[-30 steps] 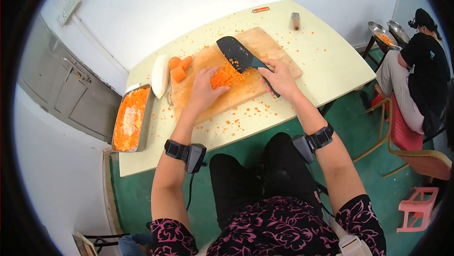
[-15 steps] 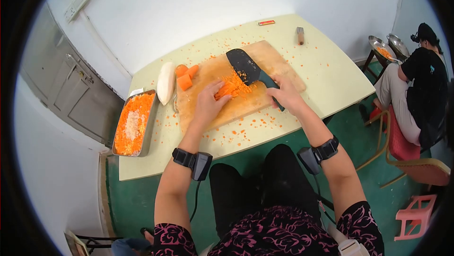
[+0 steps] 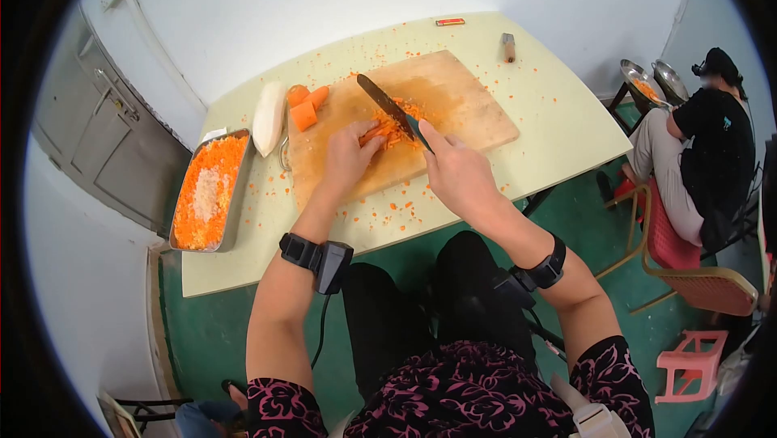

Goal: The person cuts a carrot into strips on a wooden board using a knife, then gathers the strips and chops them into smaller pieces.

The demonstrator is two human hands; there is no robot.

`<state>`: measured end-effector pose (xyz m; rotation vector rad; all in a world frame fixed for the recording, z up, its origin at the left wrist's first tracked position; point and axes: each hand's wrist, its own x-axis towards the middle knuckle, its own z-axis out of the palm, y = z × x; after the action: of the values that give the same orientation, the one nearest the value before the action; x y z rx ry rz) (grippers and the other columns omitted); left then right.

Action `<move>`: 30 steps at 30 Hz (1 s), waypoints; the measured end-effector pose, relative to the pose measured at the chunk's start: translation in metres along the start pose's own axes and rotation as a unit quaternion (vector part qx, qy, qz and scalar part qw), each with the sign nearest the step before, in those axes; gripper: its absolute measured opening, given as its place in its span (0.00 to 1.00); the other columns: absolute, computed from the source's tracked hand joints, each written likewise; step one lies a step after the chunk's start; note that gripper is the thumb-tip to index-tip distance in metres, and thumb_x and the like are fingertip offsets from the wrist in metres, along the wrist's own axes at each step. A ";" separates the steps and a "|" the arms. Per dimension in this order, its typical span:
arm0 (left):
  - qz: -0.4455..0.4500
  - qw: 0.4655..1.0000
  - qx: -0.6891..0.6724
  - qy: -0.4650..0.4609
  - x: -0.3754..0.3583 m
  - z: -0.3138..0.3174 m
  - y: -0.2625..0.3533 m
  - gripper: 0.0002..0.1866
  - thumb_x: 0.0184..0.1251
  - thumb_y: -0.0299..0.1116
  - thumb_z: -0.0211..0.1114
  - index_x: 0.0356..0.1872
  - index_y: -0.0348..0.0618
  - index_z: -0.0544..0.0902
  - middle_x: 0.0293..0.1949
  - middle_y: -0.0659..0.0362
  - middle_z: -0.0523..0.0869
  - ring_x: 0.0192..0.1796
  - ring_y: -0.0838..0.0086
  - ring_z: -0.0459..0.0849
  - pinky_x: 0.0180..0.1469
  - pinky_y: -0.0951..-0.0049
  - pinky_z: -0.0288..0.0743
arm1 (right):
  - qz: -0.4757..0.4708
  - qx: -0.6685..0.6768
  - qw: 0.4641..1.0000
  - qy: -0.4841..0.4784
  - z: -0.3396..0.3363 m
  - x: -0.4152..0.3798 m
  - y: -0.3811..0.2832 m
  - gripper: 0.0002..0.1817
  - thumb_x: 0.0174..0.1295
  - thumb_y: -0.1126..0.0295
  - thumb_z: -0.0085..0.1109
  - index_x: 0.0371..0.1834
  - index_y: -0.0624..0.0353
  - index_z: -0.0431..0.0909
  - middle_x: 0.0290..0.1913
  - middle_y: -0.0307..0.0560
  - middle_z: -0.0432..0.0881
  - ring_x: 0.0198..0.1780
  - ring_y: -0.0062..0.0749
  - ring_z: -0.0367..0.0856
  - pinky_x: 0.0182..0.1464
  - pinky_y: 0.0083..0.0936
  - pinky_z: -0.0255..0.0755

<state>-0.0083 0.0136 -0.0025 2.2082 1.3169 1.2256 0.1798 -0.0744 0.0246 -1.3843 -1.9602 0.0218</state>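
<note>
My right hand point(image 3: 460, 173) is closed round the handle of a dark-bladed knife point(image 3: 384, 104), its blade now edge-down over the carrot pieces. My left hand point(image 3: 350, 155) presses its fingers on cut carrot point(image 3: 394, 132) just left of the blade, on the wooden cutting board point(image 3: 477, 110). Larger carrot chunks point(image 3: 303, 115) lie at the board's upper left corner. A peeled white radish point(image 3: 269, 118) rests beside the board. Left of it, a metal tray point(image 3: 237, 195) holds chopped carrot with a paler heap on top.
On the pale table point(image 3: 558, 126) are a peeler-like tool point(image 3: 508, 47), a small red packet point(image 3: 450, 22) and scattered carrot bits. At right, a seated person point(image 3: 716, 135) is near metal pans point(image 3: 643, 82), a red chair point(image 3: 672, 232) and a pink stool point(image 3: 690, 367).
The knife has turned from lying flat to upright and moved left, closer to my left fingers. My right hand has rotated over the handle. The whole view has shifted slightly.
</note>
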 end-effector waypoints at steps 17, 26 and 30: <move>0.082 0.993 0.083 -0.011 0.000 0.000 0.001 0.11 0.57 0.30 0.61 0.37 0.34 0.83 0.41 0.47 0.83 0.44 0.56 0.81 0.46 0.66 0.75 | 0.003 -0.017 1.000 0.009 -0.003 0.011 -0.010 0.23 0.56 0.75 0.48 0.57 0.67 0.67 0.28 0.60 0.76 0.25 0.52 0.78 0.29 0.40 0.73; 0.110 0.988 0.109 -0.009 0.000 -0.003 0.003 0.11 0.60 0.29 0.60 0.39 0.33 0.83 0.43 0.47 0.83 0.42 0.56 0.82 0.43 0.69 0.76 | 0.018 -0.018 1.000 0.006 -0.005 0.013 -0.007 0.22 0.57 0.74 0.50 0.57 0.63 0.69 0.30 0.60 0.77 0.28 0.53 0.78 0.31 0.40 0.73; 0.073 0.993 0.088 -0.009 -0.002 -0.003 0.010 0.11 0.58 0.31 0.61 0.39 0.34 0.83 0.43 0.48 0.83 0.44 0.56 0.81 0.46 0.66 0.74 | 0.048 -0.012 0.999 -0.002 -0.007 0.016 -0.007 0.21 0.58 0.72 0.53 0.57 0.60 0.70 0.32 0.59 0.78 0.31 0.52 0.78 0.34 0.40 0.73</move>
<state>-0.0051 0.0063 0.0046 2.4720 1.3209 1.1762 0.1756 -0.0661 0.0411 -1.4941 -1.9024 0.0466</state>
